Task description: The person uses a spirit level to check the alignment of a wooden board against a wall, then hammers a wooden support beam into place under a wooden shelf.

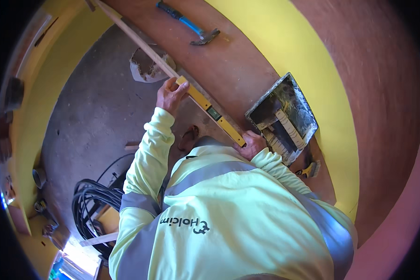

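Observation:
A yellow spirit level (201, 100) with a green vial window lies slanting in front of me, along a long wooden batten (142, 43) that runs to the far left. My left hand (171, 95) grips the level's far end, thumb on top. At its near end, close to my body, my right hand (253, 145) is closed around the corner, some fingers hidden. Whether either hand also holds the batten, I cannot tell.
A blue-handled claw hammer (187, 22) lies on the brown surface. Right of me stands a mortar-stained tub (306, 103) with tools in it, a yellow-handled brush (309, 169) beside it. Left are an open sack (137, 70) and coiled black cable (81, 198).

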`<control>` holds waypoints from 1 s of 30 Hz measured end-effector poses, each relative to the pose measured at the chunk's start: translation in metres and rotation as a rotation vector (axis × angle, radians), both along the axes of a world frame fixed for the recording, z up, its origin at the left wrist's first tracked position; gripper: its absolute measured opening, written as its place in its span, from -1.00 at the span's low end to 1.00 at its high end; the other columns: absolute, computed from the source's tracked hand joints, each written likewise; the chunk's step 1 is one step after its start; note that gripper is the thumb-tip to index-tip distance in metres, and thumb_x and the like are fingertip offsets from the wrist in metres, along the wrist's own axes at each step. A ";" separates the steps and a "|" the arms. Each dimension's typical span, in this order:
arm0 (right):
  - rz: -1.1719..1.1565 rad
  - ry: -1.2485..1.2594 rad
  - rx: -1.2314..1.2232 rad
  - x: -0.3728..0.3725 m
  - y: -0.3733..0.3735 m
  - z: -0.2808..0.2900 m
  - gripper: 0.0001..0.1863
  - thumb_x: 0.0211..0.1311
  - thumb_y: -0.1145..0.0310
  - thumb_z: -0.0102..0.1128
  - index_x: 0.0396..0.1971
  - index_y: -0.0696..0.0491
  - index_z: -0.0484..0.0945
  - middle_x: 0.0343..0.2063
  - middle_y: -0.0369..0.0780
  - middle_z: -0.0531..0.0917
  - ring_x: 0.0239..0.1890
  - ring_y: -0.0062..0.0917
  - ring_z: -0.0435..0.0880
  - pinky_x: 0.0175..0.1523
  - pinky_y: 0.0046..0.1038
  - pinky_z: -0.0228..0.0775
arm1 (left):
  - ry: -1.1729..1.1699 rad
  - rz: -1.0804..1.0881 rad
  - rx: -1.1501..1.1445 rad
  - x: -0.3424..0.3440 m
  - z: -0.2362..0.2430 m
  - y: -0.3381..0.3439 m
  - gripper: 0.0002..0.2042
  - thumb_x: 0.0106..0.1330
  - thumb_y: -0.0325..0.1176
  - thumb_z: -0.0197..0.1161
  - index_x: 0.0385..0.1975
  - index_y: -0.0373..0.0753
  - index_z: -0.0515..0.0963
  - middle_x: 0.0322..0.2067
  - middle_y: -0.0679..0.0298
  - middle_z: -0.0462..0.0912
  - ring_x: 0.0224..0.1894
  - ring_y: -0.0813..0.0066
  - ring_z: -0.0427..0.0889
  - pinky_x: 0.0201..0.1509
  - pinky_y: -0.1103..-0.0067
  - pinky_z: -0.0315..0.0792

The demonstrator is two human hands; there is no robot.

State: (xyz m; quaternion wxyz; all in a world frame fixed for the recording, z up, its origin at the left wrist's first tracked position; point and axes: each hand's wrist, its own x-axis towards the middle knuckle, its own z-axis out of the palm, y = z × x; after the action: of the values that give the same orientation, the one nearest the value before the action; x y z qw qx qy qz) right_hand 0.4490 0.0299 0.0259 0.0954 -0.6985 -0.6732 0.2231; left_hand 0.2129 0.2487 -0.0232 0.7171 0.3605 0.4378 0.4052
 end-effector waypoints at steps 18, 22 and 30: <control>0.149 -0.263 -0.237 0.015 -0.027 0.011 -0.63 -0.07 0.15 0.24 -0.33 0.12 0.51 -0.37 -0.10 0.59 -0.35 -0.17 0.64 -0.25 -0.19 0.50 | -0.084 0.106 -0.136 0.031 -0.020 -0.105 -0.64 0.35 -0.18 0.14 -0.07 -0.37 0.49 -0.20 0.25 0.60 -0.19 0.50 0.55 -0.04 0.58 0.43; 0.179 -0.280 -0.272 0.031 -0.024 0.008 -0.62 -0.05 0.14 0.22 -0.32 0.12 0.48 -0.36 -0.07 0.60 -0.32 -0.16 0.64 -0.23 -0.19 0.50 | -0.024 0.077 -0.113 0.058 -0.021 -0.098 -0.62 0.36 -0.17 0.11 -0.03 -0.38 0.49 -0.18 0.24 0.60 -0.20 0.48 0.57 -0.05 0.56 0.44; 0.187 -0.269 -0.165 0.037 -0.016 0.013 -0.66 -0.16 0.19 0.27 -0.45 0.12 0.46 -0.47 -0.05 0.59 -0.42 -0.10 0.61 -0.31 -0.16 0.47 | 0.080 0.099 -0.082 0.072 -0.033 -0.092 -0.65 0.36 -0.22 0.10 -0.09 -0.44 0.52 -0.25 0.23 0.62 -0.26 0.52 0.56 -0.10 0.58 0.44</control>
State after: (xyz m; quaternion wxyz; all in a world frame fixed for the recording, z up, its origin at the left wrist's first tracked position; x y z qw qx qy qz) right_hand 0.4863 0.0142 0.0390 -0.0745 -0.6617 -0.7214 0.1900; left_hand 0.2848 0.1572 -0.0562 0.6922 0.3248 0.4995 0.4073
